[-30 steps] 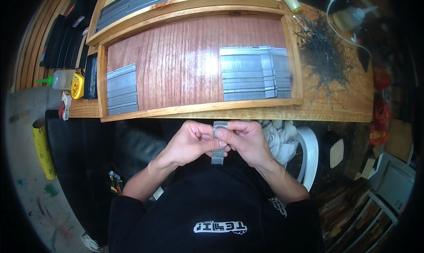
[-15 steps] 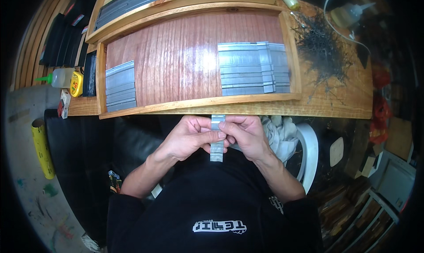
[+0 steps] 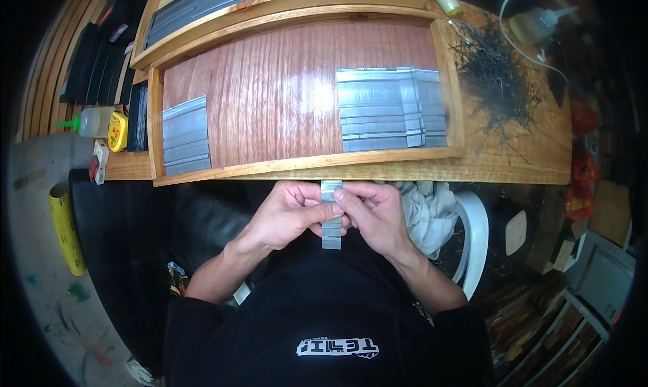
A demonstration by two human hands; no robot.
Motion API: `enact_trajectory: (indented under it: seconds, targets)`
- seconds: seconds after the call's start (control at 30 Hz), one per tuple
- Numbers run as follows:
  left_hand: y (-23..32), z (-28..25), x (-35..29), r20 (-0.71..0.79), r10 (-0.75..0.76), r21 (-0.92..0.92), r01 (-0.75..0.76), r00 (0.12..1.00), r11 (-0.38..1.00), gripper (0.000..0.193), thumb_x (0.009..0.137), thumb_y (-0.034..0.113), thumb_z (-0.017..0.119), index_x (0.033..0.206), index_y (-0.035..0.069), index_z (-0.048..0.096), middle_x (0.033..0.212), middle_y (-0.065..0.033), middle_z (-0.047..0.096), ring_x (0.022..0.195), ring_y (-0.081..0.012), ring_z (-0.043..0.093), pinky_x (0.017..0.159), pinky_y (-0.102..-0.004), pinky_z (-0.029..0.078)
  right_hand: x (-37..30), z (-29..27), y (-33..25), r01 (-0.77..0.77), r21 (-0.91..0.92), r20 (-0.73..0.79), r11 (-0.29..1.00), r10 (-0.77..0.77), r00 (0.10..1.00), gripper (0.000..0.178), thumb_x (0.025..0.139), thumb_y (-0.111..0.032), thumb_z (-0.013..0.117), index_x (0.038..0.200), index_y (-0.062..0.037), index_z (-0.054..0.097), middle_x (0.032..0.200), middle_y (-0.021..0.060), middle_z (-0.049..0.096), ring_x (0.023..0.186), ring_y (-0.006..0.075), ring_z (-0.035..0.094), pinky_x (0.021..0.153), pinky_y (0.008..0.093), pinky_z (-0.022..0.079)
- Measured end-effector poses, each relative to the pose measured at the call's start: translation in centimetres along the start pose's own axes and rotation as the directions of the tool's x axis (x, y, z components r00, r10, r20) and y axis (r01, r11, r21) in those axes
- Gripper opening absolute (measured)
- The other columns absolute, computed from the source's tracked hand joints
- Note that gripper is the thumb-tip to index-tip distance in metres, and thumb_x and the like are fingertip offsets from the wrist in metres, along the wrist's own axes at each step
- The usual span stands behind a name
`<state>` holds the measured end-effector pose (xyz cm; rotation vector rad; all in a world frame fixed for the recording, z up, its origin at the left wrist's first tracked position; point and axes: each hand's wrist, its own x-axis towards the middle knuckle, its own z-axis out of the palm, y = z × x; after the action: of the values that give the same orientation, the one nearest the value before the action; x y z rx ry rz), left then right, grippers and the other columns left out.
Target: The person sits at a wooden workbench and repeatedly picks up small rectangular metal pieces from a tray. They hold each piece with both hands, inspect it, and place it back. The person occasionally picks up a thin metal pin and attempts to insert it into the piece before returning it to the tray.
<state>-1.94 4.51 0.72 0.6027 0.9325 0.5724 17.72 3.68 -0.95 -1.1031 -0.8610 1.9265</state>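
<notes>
Between my two hands is a narrow grey segmented strip (image 3: 331, 233), held upright in front of my body just below the table edge. My left hand (image 3: 297, 209) pinches it from the left with thumb and fingers. From the right, my right hand (image 3: 369, 209) grips it too, its thumb lying across the strip's front. The fingertips behind the strip are partly hidden. Beyond my hands lies a shallow wooden tray (image 3: 310, 165), with a block of grey strips (image 3: 374, 107) on its right side and a smaller block of grey strips (image 3: 187, 136) on its left.
A second wooden tray (image 3: 283, 7) of dark strips sits behind. At right are a pile of thin black scraps (image 3: 496, 76), a white cable (image 3: 501, 12) and a squeeze bottle (image 3: 533, 26). A green-tipped bottle (image 3: 94, 121) and yellow tape measure (image 3: 117, 132) stand at left.
Both hands stay on the grey strip, with hardly any shift of the fingers. The whole view has moved slightly, so the tray and table appear a little lower.
</notes>
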Motion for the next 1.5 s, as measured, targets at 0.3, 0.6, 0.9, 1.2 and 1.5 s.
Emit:
enact_trajectory:
  seconds: [0.3, 0.6, 0.9, 1.2, 1.5]
  targets:
    - [-1.6, 0.3, -1.9, -0.004, 0.369, 0.589, -0.296, 0.929, 0.752, 0.015, 0.095, 0.005, 0.075, 0.107, -0.003, 0.077, 0.085, -0.0122, 0.078, 0.075, -0.0128, 0.072, 0.066, -0.0254, 0.055, -0.6, -0.1, -1.1, 0.248, -0.331, 0.105, 0.911, -0.225, 0.969, 0.016, 0.092, 0.000, 0.076, 0.108, 0.0020, 0.078, 0.095, 0.0062, 0.070, 0.081, 0.0099, 0.065, 0.069, 0.0221, 0.052]
    - [-4.7, 1.3, -2.6, 0.011, 0.664, 0.717, -0.468, 0.748, 0.516, 0.020, 0.087, -0.003, 0.078, 0.107, -0.007, 0.075, 0.078, -0.0172, 0.073, 0.062, -0.0226, 0.070, 0.057, -0.0295, 0.053, 0.0, -0.2, -1.4, 0.441, -0.396, 0.301, 0.806, -0.340, 0.891, 0.013, 0.088, -0.005, 0.081, 0.101, -0.0016, 0.080, 0.090, 0.0059, 0.069, 0.081, 0.0142, 0.067, 0.070, 0.0258, 0.053]
    - [-5.1, 1.9, -2.4, -0.011, 0.692, 0.677, -0.504, 0.721, 0.536, 0.018, 0.086, -0.006, 0.075, 0.103, -0.009, 0.074, 0.087, -0.0194, 0.076, 0.075, -0.0279, 0.076, 0.068, -0.0312, 0.059, 0.1, -0.8, -1.9, 0.404, -0.394, 0.368, 0.825, -0.261, 0.892, 0.020, 0.083, -0.002, 0.082, 0.104, -0.0026, 0.080, 0.092, 0.0058, 0.067, 0.081, 0.0148, 0.064, 0.070, 0.0269, 0.053]
    - [-4.6, 2.4, -2.5, 0.001, 0.664, 0.670, -0.493, 0.748, 0.555, 0.014, 0.088, -0.006, 0.074, 0.102, -0.008, 0.074, 0.081, -0.0182, 0.073, 0.068, -0.0262, 0.072, 0.062, -0.0307, 0.056, 0.5, -1.3, -2.3, 0.379, -0.344, 0.409, 0.859, -0.226, 0.884, 0.021, 0.081, 0.000, 0.084, 0.101, -0.0032, 0.081, 0.089, 0.0054, 0.067, 0.081, 0.0141, 0.065, 0.070, 0.0270, 0.053]
    - [-5.0, 2.6, -2.1, -0.019, 0.652, 0.649, -0.487, 0.758, 0.585, 0.014, 0.089, -0.003, 0.075, 0.102, -0.006, 0.075, 0.080, -0.0173, 0.073, 0.067, -0.0249, 0.072, 0.060, -0.0298, 0.055, 0.2, -1.4, -2.2, 0.384, -0.370, 0.391, 0.846, -0.233, 0.891, 0.021, 0.081, 0.000, 0.083, 0.101, -0.0033, 0.081, 0.088, 0.0051, 0.067, 0.078, 0.0131, 0.064, 0.067, 0.0264, 0.053]
